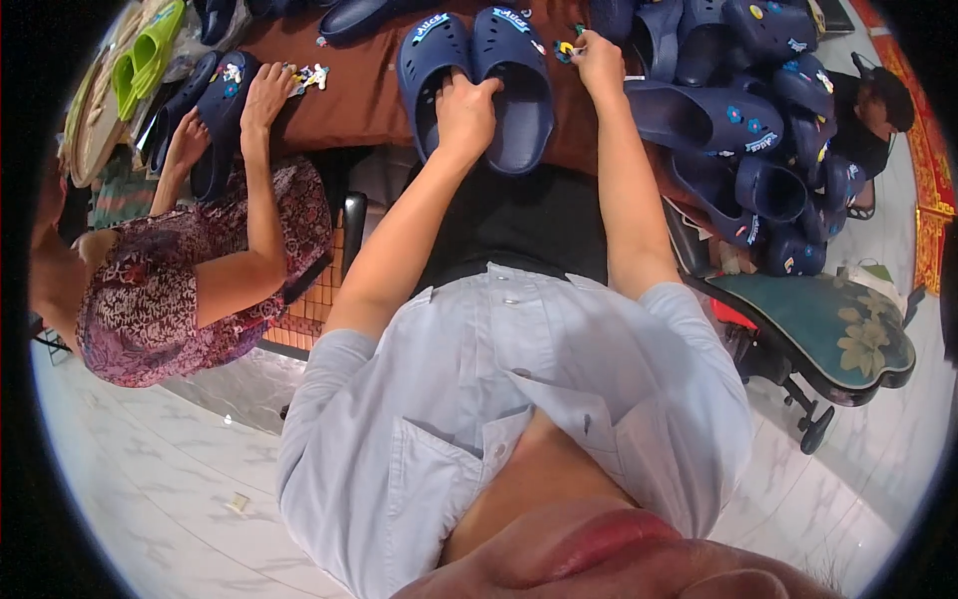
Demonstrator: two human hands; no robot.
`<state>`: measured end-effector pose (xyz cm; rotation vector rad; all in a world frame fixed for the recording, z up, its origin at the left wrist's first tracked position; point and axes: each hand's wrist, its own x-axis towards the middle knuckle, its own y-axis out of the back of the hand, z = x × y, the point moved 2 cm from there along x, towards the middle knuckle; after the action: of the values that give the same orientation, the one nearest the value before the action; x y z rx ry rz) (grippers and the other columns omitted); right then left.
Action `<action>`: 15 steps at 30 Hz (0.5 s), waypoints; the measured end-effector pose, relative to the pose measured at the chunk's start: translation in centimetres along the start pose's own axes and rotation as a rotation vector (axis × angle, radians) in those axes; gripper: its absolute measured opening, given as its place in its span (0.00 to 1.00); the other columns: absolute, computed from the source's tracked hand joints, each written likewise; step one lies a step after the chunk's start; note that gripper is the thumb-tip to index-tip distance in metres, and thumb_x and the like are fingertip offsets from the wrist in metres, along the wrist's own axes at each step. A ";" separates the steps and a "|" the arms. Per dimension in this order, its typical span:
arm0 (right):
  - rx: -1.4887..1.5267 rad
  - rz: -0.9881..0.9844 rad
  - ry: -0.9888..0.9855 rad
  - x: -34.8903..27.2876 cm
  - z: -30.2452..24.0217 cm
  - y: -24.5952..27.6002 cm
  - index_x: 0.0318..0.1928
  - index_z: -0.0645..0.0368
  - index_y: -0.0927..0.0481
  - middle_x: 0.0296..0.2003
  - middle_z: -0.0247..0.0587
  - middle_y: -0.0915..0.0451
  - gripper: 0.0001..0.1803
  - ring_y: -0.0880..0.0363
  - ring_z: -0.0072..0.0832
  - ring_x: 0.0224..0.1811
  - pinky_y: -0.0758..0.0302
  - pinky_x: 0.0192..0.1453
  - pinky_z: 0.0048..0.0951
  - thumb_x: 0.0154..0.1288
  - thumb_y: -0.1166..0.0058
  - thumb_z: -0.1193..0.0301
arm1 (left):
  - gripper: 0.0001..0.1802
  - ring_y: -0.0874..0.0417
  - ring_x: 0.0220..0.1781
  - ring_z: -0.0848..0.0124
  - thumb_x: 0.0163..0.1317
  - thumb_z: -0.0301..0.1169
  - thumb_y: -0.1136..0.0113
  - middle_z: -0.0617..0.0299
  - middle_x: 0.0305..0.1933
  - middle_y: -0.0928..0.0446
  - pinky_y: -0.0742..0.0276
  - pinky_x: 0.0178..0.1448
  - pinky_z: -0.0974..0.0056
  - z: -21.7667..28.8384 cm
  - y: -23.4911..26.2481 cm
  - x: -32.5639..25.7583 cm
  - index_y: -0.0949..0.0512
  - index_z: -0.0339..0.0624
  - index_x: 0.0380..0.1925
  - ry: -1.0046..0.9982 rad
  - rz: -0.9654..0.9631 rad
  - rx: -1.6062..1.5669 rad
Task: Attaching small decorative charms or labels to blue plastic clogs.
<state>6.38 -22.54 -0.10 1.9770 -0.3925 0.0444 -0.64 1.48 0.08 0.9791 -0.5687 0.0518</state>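
A: Status on the surface (339, 105)?
B: Brown cloth cover, runs across the top of the view. A pair of navy clogs (486, 85) lies side by side in the middle of it, toes pointing away from the person. The left hand (466, 112) is clamped on the inner edges where the two clogs meet. The right hand (598, 60) sits just beside the right clog, fingertips pinched together on a small colourful charm (567, 48).

A: Anything else on it?
B: To the right, a heap of navy clogs (758, 120), several with charms already on them, spilling off the edge toward a green floral cushioned chair (838, 329). More loose charms (309, 77) lie at the left.

A: Other people?
B: A co-worker in a patterned maroon top sits at the left, both hands on another navy clog (222, 115). Their right hand (267, 95) lies flat on its top. Lime green clogs (148, 55) sit beyond, top left. One more person is at the far right edge, mostly hidden.

A: Room?
B: White marbled tile floor (150, 469). Red patterned carpet (923, 130) along the right edge. A small scrap lies on the tiles, lower left.
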 end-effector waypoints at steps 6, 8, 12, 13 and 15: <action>0.056 0.141 0.080 1.9 1.6 0.7 0.44 0.50 0.16 0.39 0.48 0.16 0.12 0.18 0.48 0.46 0.23 0.50 0.46 0.61 0.46 0.73 | 0.14 0.22 0.42 0.45 0.55 0.25 0.43 0.41 0.36 0.27 0.25 0.47 0.47 0.0 -0.2 0.1 0.15 0.52 0.40 -0.011 -0.001 -0.012; -0.008 0.069 0.077 1.4 0.8 0.7 0.44 0.51 0.16 0.40 0.49 0.16 0.11 0.18 0.48 0.46 0.23 0.50 0.46 0.61 0.47 0.73 | 0.14 0.22 0.41 0.44 0.56 0.25 0.44 0.41 0.36 0.27 0.25 0.47 0.46 -0.3 -0.2 0.0 0.15 0.52 0.40 0.013 -0.013 -0.014; -0.204 0.003 0.126 1.2 0.1 0.2 0.40 0.54 0.17 0.41 0.51 0.17 0.08 0.19 0.49 0.48 0.23 0.50 0.48 0.63 0.49 0.71 | 0.14 0.22 0.42 0.44 0.56 0.25 0.44 0.41 0.36 0.27 0.25 0.48 0.46 -0.1 -0.1 0.1 0.15 0.52 0.40 0.016 -0.018 0.005; -0.204 0.005 0.130 1.2 0.0 0.0 0.40 0.54 0.17 0.41 0.51 0.17 0.08 0.19 0.49 0.48 0.23 0.50 0.48 0.63 0.49 0.71 | 0.14 0.22 0.42 0.44 0.55 0.25 0.43 0.41 0.36 0.27 0.26 0.48 0.46 0.0 -0.1 0.1 0.15 0.53 0.40 0.023 -0.034 -0.002; -0.244 0.043 0.106 1.1 -0.1 -0.2 0.38 0.55 0.19 0.38 0.50 0.18 0.08 0.19 0.51 0.46 0.23 0.49 0.50 0.64 0.50 0.70 | 0.14 0.23 0.43 0.44 0.55 0.25 0.43 0.41 0.36 0.27 0.26 0.48 0.46 0.0 0.0 0.0 0.15 0.53 0.40 0.033 -0.049 -0.007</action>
<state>7.48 -22.61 0.01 1.7179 -0.3538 0.1226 -0.65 1.46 0.07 0.9837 -0.5139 0.0230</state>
